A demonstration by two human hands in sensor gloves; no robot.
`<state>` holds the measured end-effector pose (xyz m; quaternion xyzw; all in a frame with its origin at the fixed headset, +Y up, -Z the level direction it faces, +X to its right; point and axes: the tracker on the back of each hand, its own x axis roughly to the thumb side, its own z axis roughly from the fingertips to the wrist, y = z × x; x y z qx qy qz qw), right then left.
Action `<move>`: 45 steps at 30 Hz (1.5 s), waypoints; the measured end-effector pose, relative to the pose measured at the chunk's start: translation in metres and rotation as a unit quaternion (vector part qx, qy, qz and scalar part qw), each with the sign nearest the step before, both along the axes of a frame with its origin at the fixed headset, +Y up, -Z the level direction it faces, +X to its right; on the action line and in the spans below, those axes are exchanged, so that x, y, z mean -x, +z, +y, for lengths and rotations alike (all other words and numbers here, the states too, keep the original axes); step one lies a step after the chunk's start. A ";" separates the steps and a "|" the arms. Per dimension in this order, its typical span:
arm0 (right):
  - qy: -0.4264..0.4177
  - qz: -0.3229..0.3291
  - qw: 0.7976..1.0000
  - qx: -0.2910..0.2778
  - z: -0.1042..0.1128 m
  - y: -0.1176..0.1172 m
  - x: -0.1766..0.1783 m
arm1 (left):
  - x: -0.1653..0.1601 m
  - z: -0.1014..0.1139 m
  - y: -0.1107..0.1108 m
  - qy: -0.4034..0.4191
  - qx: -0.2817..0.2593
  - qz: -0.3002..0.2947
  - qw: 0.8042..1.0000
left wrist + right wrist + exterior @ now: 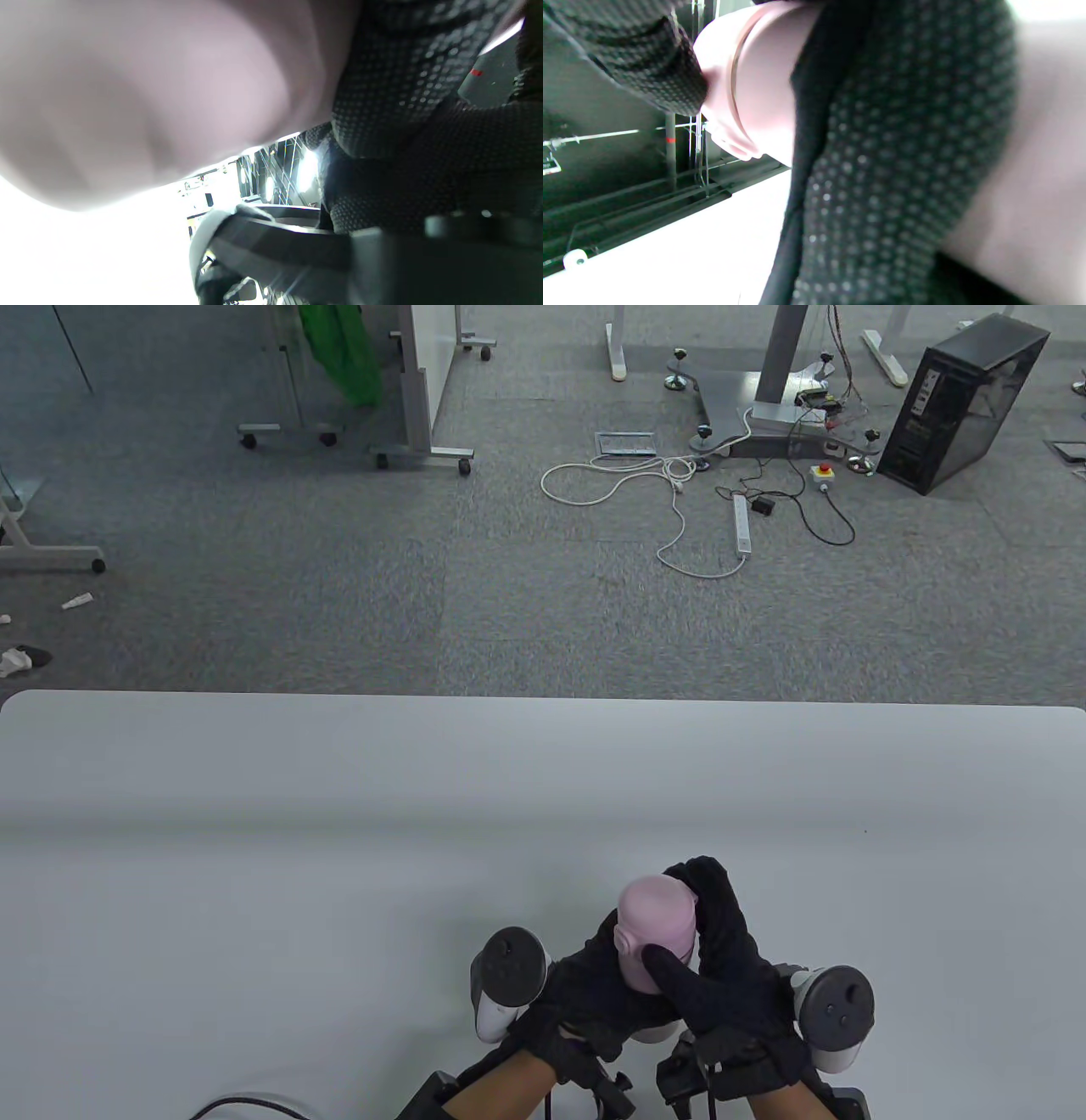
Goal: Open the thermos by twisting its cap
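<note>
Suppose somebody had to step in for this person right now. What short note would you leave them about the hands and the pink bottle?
Left hand: holds the body of the pink thermos from the left, low down.
Right hand: wraps the upper part, thumb across the front, fingers behind the cap.
Thermos: near the front edge of the white table, between both hands.
Done: both hands have their grip.
Left: the cap looks seated, so twist it off.

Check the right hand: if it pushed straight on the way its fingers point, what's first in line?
Nothing to travel to: the right hand already wraps the pink thermos, so the thermos is first. The left hand grips it lower down. Past it, bare table, though depth is unclear.
</note>
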<state>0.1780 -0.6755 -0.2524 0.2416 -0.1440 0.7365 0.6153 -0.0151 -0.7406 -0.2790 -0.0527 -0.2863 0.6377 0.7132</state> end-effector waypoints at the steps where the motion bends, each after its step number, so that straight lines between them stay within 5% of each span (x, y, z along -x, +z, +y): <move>1: -0.002 0.006 1.000 0.001 0.000 -0.001 0.000 | 0.000 0.000 0.000 -0.002 -0.002 0.002 1.000; 13: 0.092 -0.086 0.991 -0.042 0.009 0.014 0.008 | 0.003 -0.001 0.000 -0.017 -0.005 0.025 1.000; 19: 0.072 -0.066 0.995 -0.028 0.008 0.011 0.005 | 0.003 -0.002 0.001 -0.028 -0.007 0.020 0.999; 28: -0.013 0.058 0.998 0.023 0.005 -0.003 -0.003 | 0.002 -0.003 -0.001 -0.005 0.000 -0.006 1.000; 39: 0.101 -0.064 0.992 -0.037 0.008 0.011 0.011 | 0.004 -0.001 0.001 -0.016 -0.008 0.022 1.000; 45: 0.043 -0.014 0.999 -0.007 0.004 0.005 0.006 | 0.005 -0.002 0.001 -0.016 -0.005 0.025 1.000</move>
